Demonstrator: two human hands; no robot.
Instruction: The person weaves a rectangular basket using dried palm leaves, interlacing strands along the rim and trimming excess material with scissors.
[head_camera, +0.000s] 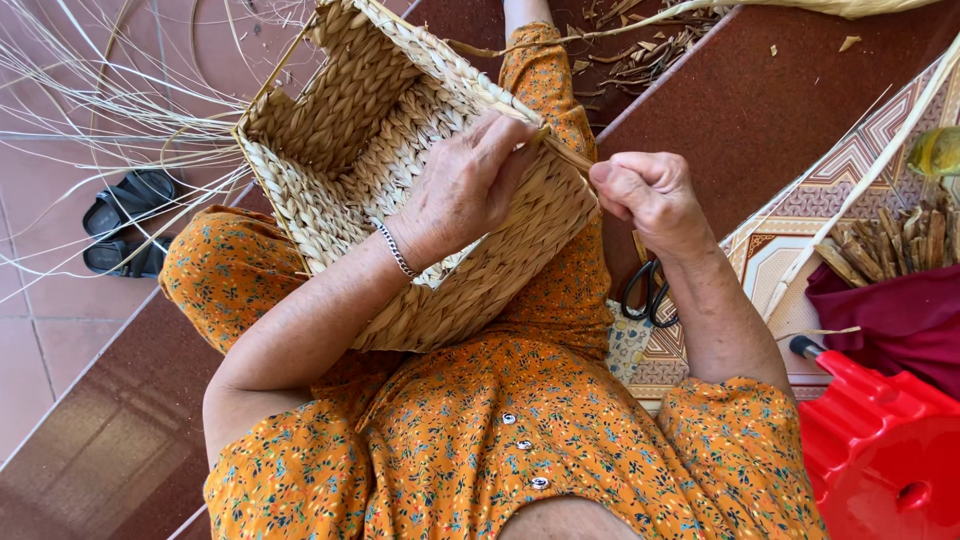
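A square woven straw basket (350, 130) rests tilted on my lap, its opening facing left and up. My left hand (465, 185) lies over the basket's rim, fingers pressing on a twisted straw strand (565, 152) at the edge. Just to the right of the rim, my right hand (650, 195) is closed in a fist, pinching the same strand and pulling it taut. A silver bracelet sits on my left wrist.
Black-handled scissors (645, 292) lie on the patterned mat (850, 170) beside my right forearm. A red plastic stool (885, 450) stands at lower right, with dark red cloth and a bundle of dried strips (890, 245) above it. Loose pale reeds and black sandals (125, 225) are at left.
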